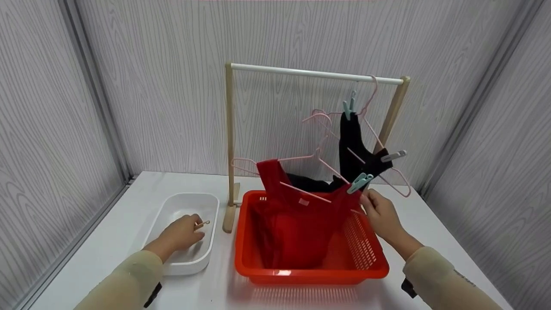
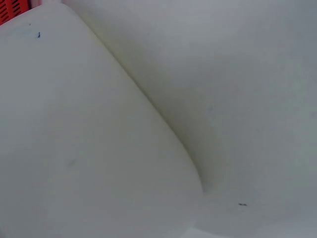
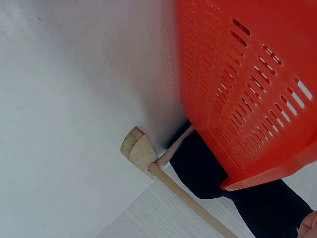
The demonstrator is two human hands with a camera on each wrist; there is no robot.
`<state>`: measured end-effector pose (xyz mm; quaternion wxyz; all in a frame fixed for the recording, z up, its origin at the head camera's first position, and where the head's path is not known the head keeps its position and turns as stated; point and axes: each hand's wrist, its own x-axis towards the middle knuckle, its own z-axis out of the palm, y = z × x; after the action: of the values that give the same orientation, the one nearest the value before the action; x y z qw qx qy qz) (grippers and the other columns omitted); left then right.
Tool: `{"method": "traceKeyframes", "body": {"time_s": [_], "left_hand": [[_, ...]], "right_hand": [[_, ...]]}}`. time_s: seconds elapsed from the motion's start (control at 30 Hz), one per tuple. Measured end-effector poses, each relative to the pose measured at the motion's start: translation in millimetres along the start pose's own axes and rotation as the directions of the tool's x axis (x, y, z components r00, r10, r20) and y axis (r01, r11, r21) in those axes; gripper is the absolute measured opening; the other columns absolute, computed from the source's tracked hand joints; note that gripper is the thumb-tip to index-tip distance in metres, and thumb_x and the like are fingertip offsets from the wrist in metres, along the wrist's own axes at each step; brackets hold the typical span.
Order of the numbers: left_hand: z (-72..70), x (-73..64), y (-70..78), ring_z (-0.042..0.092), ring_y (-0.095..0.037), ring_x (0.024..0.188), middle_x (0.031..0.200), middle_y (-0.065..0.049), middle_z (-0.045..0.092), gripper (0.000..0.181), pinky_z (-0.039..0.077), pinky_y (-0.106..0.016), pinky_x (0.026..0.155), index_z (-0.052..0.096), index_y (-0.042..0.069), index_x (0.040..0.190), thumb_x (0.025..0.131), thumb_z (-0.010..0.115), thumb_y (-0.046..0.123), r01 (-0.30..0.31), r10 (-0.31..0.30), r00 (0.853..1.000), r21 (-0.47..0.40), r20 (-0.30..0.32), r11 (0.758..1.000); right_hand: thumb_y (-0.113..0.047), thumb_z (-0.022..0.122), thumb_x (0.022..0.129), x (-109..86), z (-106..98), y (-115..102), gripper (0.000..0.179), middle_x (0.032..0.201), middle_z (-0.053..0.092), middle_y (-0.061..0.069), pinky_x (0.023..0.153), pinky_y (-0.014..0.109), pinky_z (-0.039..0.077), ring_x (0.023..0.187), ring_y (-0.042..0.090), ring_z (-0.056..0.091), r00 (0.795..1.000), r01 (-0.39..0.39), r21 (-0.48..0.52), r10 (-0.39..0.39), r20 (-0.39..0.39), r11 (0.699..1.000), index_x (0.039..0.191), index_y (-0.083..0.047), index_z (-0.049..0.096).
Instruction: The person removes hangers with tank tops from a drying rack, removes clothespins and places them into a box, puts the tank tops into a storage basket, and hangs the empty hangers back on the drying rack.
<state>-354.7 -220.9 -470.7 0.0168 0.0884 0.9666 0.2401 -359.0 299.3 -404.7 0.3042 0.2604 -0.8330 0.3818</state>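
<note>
My left hand [image 1: 183,232] is inside the white tub [image 1: 183,269] and pinches a small beige clothespin [image 1: 202,224]. At the right of the red basket [image 1: 312,275], my right hand [image 1: 383,213] grips the right shoulder of a red tank top [image 1: 301,228]. That top hangs on a pink hanger [image 1: 297,158], its body drooping into the basket. A teal clothespin [image 1: 360,183] clips its right strap; none shows on the left strap. In the right wrist view only a fingertip [image 3: 308,225] shows, while the left wrist view shows white tub wall [image 2: 99,124] and no hand.
Behind the basket stands a rack with a white rod [image 1: 301,71] and wooden posts [image 1: 230,129]. On it, a second pink hanger [image 1: 373,97] carries a black garment [image 1: 351,142], clipped with a teal clothespin [image 1: 349,105] and a grey one [image 1: 394,156]. Walls enclose the table [image 1: 103,258].
</note>
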Motion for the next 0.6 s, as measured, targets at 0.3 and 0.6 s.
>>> {"method": "traceKeyframes", "body": {"time_s": [0.3,0.6], "left_hand": [[2.1,-5.9,-2.4,0.055,-0.022,0.079,0.091,-0.006,0.059,0.033,0.051,-0.046,0.079,0.063,-0.001,0.117,0.089,0.068,0.015,0.036,-0.040,0.998,0.063,0.055,0.997],[6.6,-4.7,-6.4,0.056,-0.022,0.081,0.091,-0.005,0.058,0.032,0.051,-0.048,0.085,0.065,-0.001,0.114,0.086,0.070,0.013,0.039,-0.043,0.998,0.089,0.042,0.995]], "right_hand": [[-0.003,0.056,0.101,-0.9,1.2,-0.8,0.017,0.066,0.042,-0.007,0.051,0.024,0.030,0.058,0.006,0.036,1.000,-0.014,-0.001,0.014,-0.012,1.000,0.084,-0.006,0.057],[-0.004,0.055,0.101,0.1,2.5,2.5,0.019,0.066,0.042,-0.007,0.052,0.024,0.032,0.059,0.007,0.038,1.000,-0.019,-0.008,0.019,-0.004,1.000,0.082,-0.007,0.055]]}}
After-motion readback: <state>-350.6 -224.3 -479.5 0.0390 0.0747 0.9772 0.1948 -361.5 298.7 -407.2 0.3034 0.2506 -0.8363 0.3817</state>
